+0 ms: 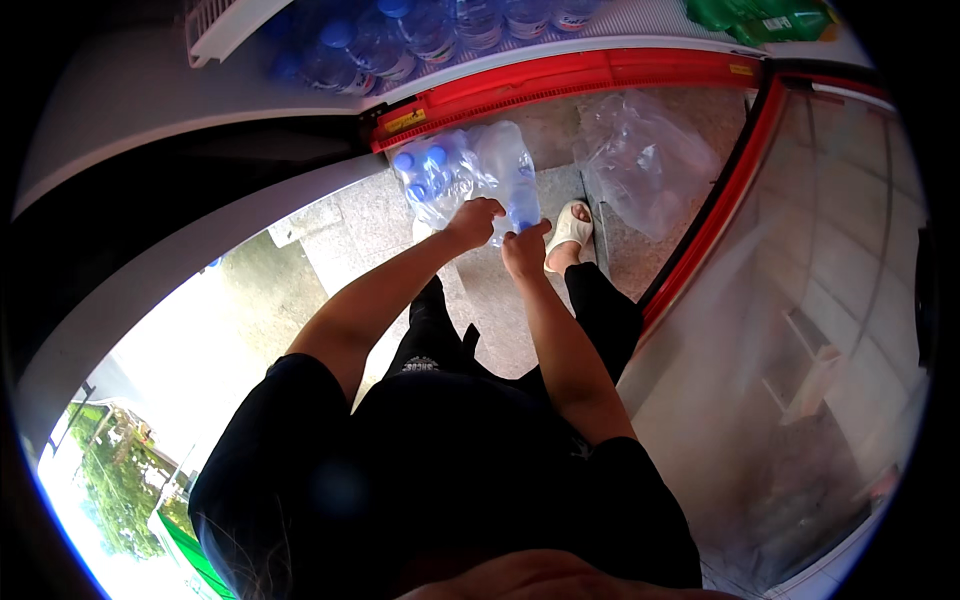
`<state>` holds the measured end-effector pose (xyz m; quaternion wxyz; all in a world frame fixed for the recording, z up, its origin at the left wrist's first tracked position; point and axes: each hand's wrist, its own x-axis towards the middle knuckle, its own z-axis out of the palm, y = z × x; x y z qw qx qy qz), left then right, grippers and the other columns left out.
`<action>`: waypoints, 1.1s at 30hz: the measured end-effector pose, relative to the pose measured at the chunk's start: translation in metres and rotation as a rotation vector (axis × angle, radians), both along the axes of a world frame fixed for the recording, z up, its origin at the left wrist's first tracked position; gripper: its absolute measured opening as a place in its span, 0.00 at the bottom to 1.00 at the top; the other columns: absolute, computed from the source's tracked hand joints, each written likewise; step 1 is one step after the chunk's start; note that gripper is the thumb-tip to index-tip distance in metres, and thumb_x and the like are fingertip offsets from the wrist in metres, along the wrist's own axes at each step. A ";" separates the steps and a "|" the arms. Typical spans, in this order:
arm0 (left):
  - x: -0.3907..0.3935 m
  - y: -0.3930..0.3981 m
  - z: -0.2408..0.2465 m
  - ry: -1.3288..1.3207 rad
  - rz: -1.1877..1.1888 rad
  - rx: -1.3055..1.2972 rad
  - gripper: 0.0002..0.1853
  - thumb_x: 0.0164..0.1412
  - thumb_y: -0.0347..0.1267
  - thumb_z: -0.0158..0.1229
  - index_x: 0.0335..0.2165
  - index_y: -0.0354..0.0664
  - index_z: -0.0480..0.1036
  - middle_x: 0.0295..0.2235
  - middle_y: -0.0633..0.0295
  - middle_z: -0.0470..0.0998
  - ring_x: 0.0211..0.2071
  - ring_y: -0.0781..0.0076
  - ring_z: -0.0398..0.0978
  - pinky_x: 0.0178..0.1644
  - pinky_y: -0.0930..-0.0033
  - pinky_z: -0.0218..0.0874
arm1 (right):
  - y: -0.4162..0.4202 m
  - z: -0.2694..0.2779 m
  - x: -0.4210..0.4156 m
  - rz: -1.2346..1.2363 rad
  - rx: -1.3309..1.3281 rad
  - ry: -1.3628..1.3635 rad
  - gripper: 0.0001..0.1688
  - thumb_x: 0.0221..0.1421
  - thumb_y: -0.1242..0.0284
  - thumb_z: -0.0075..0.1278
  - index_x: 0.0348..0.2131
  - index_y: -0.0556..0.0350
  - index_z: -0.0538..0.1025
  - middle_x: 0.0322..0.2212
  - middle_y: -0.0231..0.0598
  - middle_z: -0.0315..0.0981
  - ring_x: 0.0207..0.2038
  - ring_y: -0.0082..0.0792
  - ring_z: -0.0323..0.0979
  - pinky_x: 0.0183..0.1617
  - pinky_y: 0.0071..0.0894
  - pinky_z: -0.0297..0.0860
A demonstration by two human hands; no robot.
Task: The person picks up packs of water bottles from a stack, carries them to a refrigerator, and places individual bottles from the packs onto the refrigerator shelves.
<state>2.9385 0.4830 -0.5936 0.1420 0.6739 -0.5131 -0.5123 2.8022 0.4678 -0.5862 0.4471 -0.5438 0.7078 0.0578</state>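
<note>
On the floor before me stands a pack of clear plastic water bottles (426,169) with blue caps, in transparent shrink film (491,154). The film looks loosened on its right side, where another bottle (523,206) shows through. My left hand (477,222) is at the near edge of the film, its fingers bent. Close by on the right, my right hand (526,246) is by the blue cap of the near bottle, its fingers curled at the film edge. Both hands seem to pinch the film, though the fingertips are too small to tell for sure.
Above is a refrigerator shelf (637,30) with several water bottles (427,34) and green bottles (772,21). Its red lower frame (555,79) borders the floor. An open red-framed glass door (780,247) stands to the right. Crumpled clear plastic (649,161) lies on the floor beside my sandal (570,234).
</note>
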 end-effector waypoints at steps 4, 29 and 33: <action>-0.008 -0.005 -0.034 0.016 0.016 0.087 0.27 0.47 0.28 0.59 0.49 0.45 0.66 0.39 0.51 0.74 0.44 0.55 0.71 0.46 0.60 0.63 | -0.005 -0.002 0.009 0.068 -0.189 -0.098 0.30 0.48 0.74 0.47 0.49 0.66 0.54 0.33 0.66 0.70 0.37 0.61 0.70 0.39 0.52 0.66; -0.013 -0.264 0.288 -0.200 -0.122 -0.984 0.21 0.46 0.25 0.56 0.43 0.38 0.66 0.39 0.45 0.70 0.34 0.46 0.72 0.35 0.56 0.65 | -0.018 -0.038 -0.015 -0.207 0.036 -0.521 0.26 0.51 0.80 0.44 0.51 0.59 0.61 0.37 0.48 0.69 0.34 0.35 0.73 0.35 0.32 0.75; -0.020 -0.363 0.237 -0.419 -0.103 -0.955 0.23 0.44 0.22 0.51 0.43 0.31 0.62 0.25 0.39 0.72 0.24 0.39 0.72 0.27 0.47 0.65 | -0.008 -0.036 -0.012 -0.108 -0.094 -0.503 0.28 0.51 0.73 0.49 0.51 0.58 0.61 0.35 0.52 0.72 0.34 0.35 0.74 0.34 0.29 0.72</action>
